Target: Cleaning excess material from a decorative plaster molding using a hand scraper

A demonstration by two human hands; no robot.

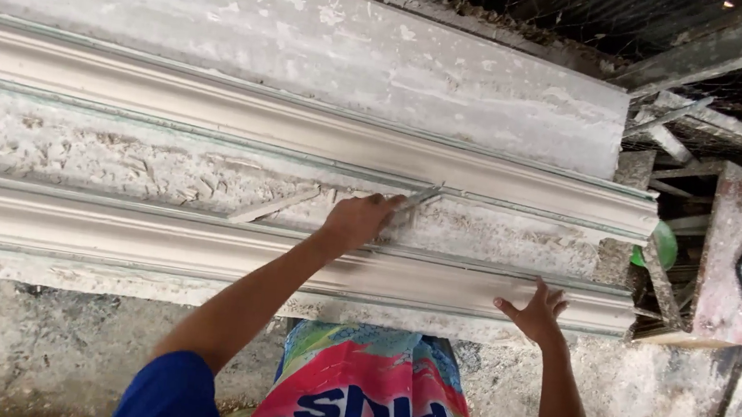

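Scraper between two plaster cornice strips.
Your left hand (353, 222) has its grip clenched on the metal scraper (417, 197); your right hand (535, 312), grip released, steadies the near plaster cornice (115, 234) on the tabletop (77, 153).

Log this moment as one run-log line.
left hand: grips thin metal scraper blade on rough plaster bench | right hand: fingers spread on near pale plaster cornice moulding
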